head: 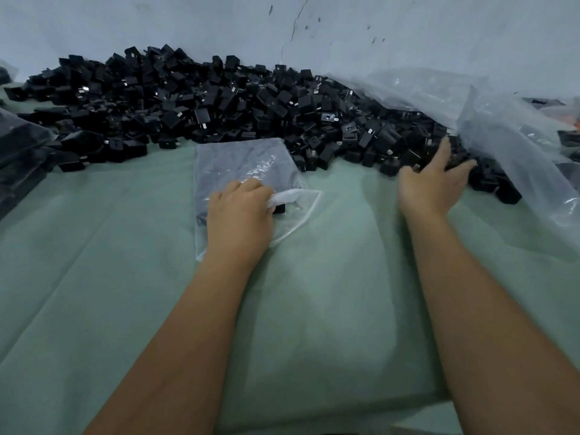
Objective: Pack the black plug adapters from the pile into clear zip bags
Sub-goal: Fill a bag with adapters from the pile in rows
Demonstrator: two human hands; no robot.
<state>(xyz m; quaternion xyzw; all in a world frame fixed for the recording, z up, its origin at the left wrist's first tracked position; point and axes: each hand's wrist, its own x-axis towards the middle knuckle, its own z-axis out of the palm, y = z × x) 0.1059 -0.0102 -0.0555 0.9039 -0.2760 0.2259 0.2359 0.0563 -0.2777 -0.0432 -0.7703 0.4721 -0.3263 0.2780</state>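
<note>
Head view, the only one: a person's two bare arms reach over a table covered in pale green cloth. Along the far edge, against a grey-white wall, lies the pile of black plug adapters, running from the far-left corner toward the right. A large loose plastic sheet drapes over the pile's right end.

The left hand rests, fingers curled, on a clear zip bag lying near the middle of the table, just in front of the pile; it pinches the bag's mouth, holding a flap lifted. One dark adapter seems to sit inside at the opening, beside the knuckles.

The right hand is spread, fingers straight, its tips touching adapters at the pile's near right edge; it has nothing in its grasp yet.

The step in hand looks like fetching the next adapter while the bag is kept open. The next move probably calls for closing the fingers round one or several adapters and carrying them left into the held-open mouth.

At the left edge lie dark filled bags, partly cut off.

No brand, label or writing can be read anywhere.
</note>
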